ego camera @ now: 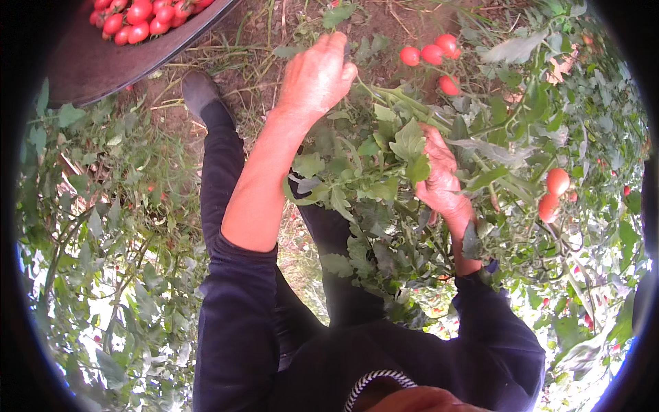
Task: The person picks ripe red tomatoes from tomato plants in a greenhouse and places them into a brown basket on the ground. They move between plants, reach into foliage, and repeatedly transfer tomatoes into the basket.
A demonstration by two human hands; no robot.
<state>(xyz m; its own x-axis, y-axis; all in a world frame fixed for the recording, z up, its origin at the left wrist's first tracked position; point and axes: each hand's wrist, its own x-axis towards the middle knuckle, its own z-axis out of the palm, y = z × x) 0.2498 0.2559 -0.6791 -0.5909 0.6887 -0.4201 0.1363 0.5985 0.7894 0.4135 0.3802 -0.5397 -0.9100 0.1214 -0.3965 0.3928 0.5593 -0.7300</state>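
My left hand (318, 74) is curled into a fist above the soil, its back towards me. A small dark edge shows beside its fingers, and I cannot tell what it is or whether the fist holds it. Among the leaves to the right, my right hand (440, 175) has its fingers curled around a thick green tomato stem (412, 103). Leaves partly cover that hand. Several ripe red tomatoes (431, 54) hang or lie just beyond the stem. Two paler orange-red tomatoes (557, 182) hang to the right of my right hand.
A wide dark tub (118, 72) with a pile of red tomatoes (138, 20) stands at the upper left. Tomato foliage (103, 247) crowds both sides. My shoe (198, 92) rests on the soil near the tub, with dry stalks (242, 51) around.
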